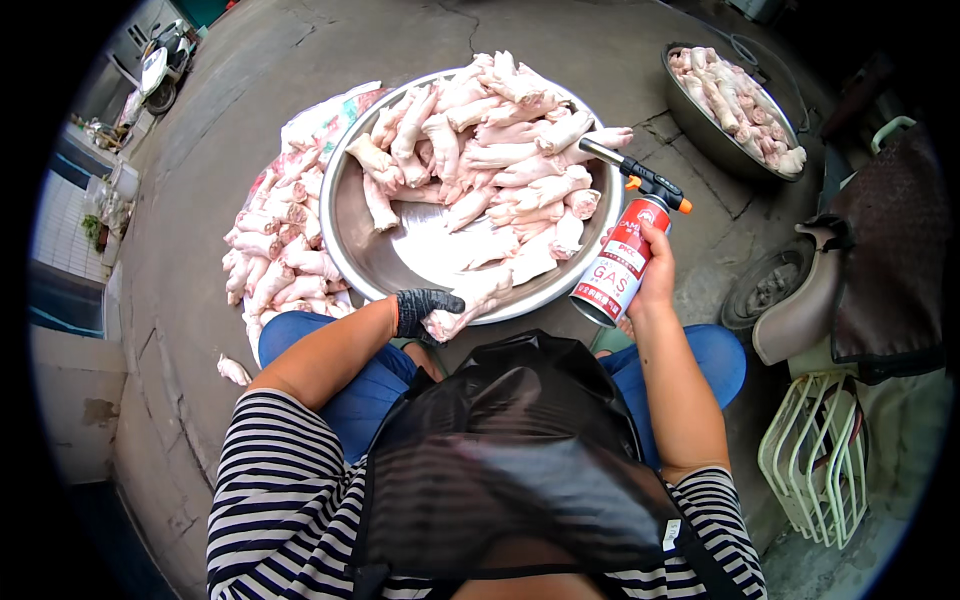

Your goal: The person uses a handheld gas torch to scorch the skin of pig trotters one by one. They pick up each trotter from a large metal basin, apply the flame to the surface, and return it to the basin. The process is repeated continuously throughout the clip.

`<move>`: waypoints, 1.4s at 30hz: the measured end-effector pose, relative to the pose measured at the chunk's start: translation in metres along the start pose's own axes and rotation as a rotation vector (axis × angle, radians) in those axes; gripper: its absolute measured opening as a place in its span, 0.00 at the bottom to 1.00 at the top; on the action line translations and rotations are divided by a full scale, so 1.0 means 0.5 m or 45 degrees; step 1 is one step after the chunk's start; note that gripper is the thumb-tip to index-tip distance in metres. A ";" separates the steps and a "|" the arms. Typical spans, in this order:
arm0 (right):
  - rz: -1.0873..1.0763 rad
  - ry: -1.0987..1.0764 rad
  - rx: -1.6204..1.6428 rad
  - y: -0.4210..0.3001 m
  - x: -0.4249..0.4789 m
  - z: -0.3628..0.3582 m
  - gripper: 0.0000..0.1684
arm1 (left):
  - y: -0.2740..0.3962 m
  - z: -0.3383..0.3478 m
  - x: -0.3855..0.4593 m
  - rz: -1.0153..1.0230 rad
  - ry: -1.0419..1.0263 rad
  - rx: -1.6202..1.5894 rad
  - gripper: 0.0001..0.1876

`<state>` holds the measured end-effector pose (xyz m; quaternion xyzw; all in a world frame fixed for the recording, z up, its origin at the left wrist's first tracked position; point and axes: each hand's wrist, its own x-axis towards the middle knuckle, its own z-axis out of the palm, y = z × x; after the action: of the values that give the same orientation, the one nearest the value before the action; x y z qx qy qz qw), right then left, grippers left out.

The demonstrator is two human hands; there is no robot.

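Note:
My left hand [426,310], in a dark knit glove, grips a pale pig's trotter [481,297] at the near rim of a large steel basin [352,259]. My bare right hand [654,274] is closed around a red and white gas canister [619,259] with a black and orange blowtorch head [651,182] on top. The torch's metal nozzle [600,151] points up and left over the basin's right rim; no flame can be made out. Many trotters [517,142] are heaped in the far and right parts of the basin, and bare steel shows near its front left.
More trotters [277,247] lie on a printed sheet left of the basin, with one [233,370] on the concrete floor. A second basin [694,124] of trotters stands at the back right. A vehicle wheel [769,289] and a pale green metal rack [814,457] are at the right.

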<state>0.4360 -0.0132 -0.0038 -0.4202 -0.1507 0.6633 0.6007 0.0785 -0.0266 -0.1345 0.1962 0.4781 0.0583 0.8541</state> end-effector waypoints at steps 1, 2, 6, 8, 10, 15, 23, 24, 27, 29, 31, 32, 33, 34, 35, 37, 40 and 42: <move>0.036 -0.062 -0.011 0.002 -0.006 0.012 0.26 | -0.021 -0.010 -0.017 0.030 -0.110 -0.155 0.35; 0.072 -0.124 -0.021 0.007 -0.009 0.022 0.26 | -0.039 -0.021 -0.032 0.122 -0.106 -0.178 0.36; 0.048 -0.215 -0.044 0.017 -0.025 0.033 0.30 | 0.024 0.115 -0.187 0.510 -0.127 -0.133 0.35; 0.064 -0.310 -0.052 0.023 -0.031 0.032 0.31 | 0.039 0.090 -0.209 0.804 -0.063 0.100 0.38; 0.031 -0.365 -0.128 0.023 -0.039 0.024 0.31 | 0.121 0.103 -0.213 1.423 0.136 0.931 0.42; -0.041 -0.502 -0.308 0.034 -0.059 0.045 0.33 | 0.120 0.003 -0.309 1.212 1.099 1.486 0.42; 0.096 -0.558 -0.481 0.061 -0.064 0.065 0.37 | 0.134 -0.041 -0.295 1.267 1.629 1.917 0.33; 0.103 -0.550 -0.499 0.065 -0.066 0.066 0.37 | 0.133 -0.041 -0.293 1.321 1.649 1.923 0.32; 0.137 -0.536 -0.520 0.073 -0.068 0.068 0.36 | 0.130 -0.037 -0.295 1.402 1.679 1.948 0.30; 0.153 -0.547 -0.520 0.078 -0.066 0.066 0.36 | 0.129 -0.043 -0.295 1.432 1.707 1.976 0.30; 0.192 -0.559 -0.475 0.076 -0.065 0.070 0.38 | 0.130 -0.042 -0.297 1.428 1.729 1.981 0.29; 0.211 -0.564 -0.452 0.076 -0.065 0.071 0.39 | 0.131 -0.043 -0.297 1.423 1.738 1.976 0.29; 0.215 -0.570 -0.461 0.077 -0.063 0.070 0.39 | 0.130 -0.043 -0.299 1.417 1.749 1.972 0.29; 0.219 -0.575 -0.471 0.077 -0.062 0.069 0.39 | 0.132 -0.044 -0.300 1.441 1.749 1.975 0.29; 0.223 -0.580 -0.481 0.078 -0.061 0.068 0.39 | 0.133 -0.047 -0.300 1.448 1.758 1.985 0.29; 0.225 -0.578 -0.483 0.080 -0.062 0.066 0.39 | 0.133 -0.049 -0.299 1.469 1.774 2.004 0.29; 0.238 -0.575 -0.496 0.082 -0.067 0.065 0.39 | 0.126 -0.046 -0.302 1.515 1.756 2.024 0.29; 0.256 -0.578 -0.511 0.082 -0.070 0.066 0.38 | 0.123 -0.046 -0.303 1.571 1.746 2.047 0.29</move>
<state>0.3816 -0.0450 0.0003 -0.3843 -0.3665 0.7531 0.3884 -0.0167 -0.0071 -0.0008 0.7905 0.5557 0.2329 -0.1100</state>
